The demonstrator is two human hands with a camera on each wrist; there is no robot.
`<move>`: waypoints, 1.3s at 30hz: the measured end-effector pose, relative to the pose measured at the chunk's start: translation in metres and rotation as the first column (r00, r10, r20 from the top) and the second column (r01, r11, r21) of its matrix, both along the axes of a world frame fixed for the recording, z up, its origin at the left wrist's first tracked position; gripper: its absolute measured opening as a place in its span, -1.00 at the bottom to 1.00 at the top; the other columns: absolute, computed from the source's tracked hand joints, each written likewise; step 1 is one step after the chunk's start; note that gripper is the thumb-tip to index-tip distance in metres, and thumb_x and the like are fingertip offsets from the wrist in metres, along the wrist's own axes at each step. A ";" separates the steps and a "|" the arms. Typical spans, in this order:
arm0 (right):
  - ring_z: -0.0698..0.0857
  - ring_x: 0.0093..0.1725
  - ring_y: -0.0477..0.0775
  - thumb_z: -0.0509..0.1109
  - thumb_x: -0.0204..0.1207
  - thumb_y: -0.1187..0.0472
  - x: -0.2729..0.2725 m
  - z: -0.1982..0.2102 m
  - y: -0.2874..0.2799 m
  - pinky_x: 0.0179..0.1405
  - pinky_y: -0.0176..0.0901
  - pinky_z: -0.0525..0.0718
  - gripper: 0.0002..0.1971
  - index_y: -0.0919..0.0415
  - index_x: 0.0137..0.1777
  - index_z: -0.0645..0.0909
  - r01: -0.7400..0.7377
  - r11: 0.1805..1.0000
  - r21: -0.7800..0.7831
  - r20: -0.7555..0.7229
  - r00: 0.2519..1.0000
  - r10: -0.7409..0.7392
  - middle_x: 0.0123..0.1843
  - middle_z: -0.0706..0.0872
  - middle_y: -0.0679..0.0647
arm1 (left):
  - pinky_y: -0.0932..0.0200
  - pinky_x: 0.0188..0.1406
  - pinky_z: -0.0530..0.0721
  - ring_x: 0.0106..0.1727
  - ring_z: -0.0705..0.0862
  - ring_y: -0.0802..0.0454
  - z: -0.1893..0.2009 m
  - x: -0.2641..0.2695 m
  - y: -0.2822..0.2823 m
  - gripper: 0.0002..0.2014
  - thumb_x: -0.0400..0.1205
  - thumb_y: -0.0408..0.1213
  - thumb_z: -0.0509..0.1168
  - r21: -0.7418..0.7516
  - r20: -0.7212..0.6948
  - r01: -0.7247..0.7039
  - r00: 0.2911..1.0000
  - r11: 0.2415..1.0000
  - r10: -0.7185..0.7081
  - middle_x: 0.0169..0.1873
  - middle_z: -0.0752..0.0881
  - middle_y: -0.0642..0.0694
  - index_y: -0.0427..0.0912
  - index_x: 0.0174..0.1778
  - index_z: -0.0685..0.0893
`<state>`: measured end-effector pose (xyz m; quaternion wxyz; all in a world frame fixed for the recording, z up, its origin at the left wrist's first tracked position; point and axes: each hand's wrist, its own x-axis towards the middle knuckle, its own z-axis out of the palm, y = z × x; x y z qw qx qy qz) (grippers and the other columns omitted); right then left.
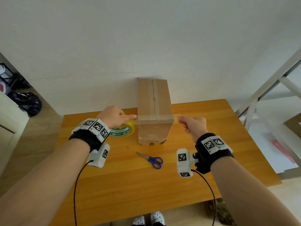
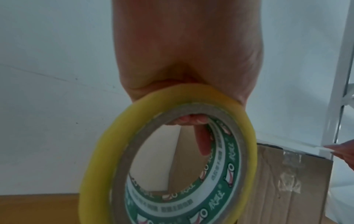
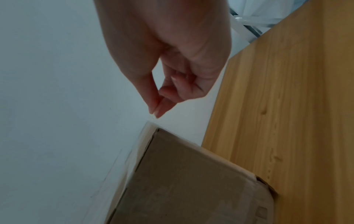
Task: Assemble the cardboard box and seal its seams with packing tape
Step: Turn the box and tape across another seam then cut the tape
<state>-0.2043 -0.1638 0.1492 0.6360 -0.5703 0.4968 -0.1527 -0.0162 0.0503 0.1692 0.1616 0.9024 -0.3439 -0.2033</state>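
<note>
Stretching a strip of clear tape [image 1: 155, 116] across the near top edge of the cardboard box [image 1: 154, 110] right now, dead centre of the head view. The box stands tall on the counter [image 1: 203, 160], closed up, flap seam running away from me toward the wall.

My left hand [image 1: 114, 116] has the yellow tape roll [image 1: 125, 129] at the box's left side. In the left wrist view my fingers [image 2: 201, 141] are hooked through the core, curled round it, so that's a solid hold. My right hand [image 1: 192, 126] is off the box's right side, thumb and forefinger pinched tight on the free end of the strip, the other fingers loosely curled under.

What I'm worried about from here:
- That pinch is tiny. If it slips, the strip probably snaps back and sticks to itself.
- I can't tell whether the strip is touching the cardboard yet or floating just above. Lower one side first and it'll likely go on crooked or wrinkled.
- The box is tall and narrow-ish, so pulling hard sideways could tip or drag it.
- The scissors [image 1: 152, 159] sit on the counter in the lower middle of the head view, and both hands are busy, so cutting means letting go of something.
</note>
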 end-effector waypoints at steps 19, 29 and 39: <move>0.51 -0.39 -0.09 0.53 0.45 0.22 -0.003 -0.008 -0.001 -0.48 -0.28 0.47 -0.87 0.29 -0.13 0.72 -0.013 0.999 -0.030 0.015 1.000 0.014 -0.21 0.79 0.09 | 0.22 -0.57 0.18 -0.69 0.19 0.06 0.002 0.010 0.002 -0.40 0.48 0.19 0.33 -0.032 0.051 0.022 0.998 0.999 -0.021 -0.75 0.22 0.02 -0.10 -0.74 0.34; 0.52 -0.38 -0.08 0.53 0.45 0.20 0.000 -0.012 0.002 -0.44 -0.24 0.47 -0.87 0.27 -0.13 0.73 0.011 1.000 -0.029 0.004 1.000 -0.011 -0.19 0.80 0.10 | 0.24 -0.62 0.17 -0.71 0.18 0.09 -0.011 0.007 0.006 -0.42 0.48 0.24 0.29 -0.014 0.043 -0.003 0.999 1.000 0.003 -0.75 0.23 0.04 -0.13 -0.68 0.41; 0.50 -0.41 -0.08 0.59 0.37 0.10 0.003 -0.011 -0.001 -0.54 -0.29 0.46 -0.73 0.28 -0.09 0.71 0.025 1.000 -0.004 -0.033 0.999 -0.025 -0.18 0.80 0.10 | 0.28 -0.66 0.19 -0.69 0.24 0.08 -0.017 0.006 0.003 -0.34 0.47 0.30 0.24 -0.028 0.062 -0.029 0.998 0.999 0.030 -0.69 0.37 -0.03 -0.34 -0.46 0.68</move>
